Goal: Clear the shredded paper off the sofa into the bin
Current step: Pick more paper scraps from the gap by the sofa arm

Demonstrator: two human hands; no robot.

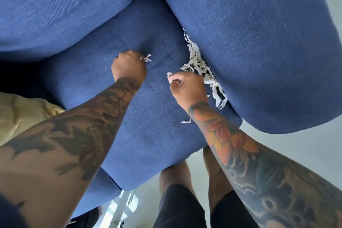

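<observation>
Shredded paper along the seam between sofa seat and armrest, at two o'clock of the right hand, left hand at nine o'clock, loose strip at six

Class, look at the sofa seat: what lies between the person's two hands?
In the head view, only bare blue seat cushion separates the left hand from the right hand; each pinches paper shreds.
</observation>
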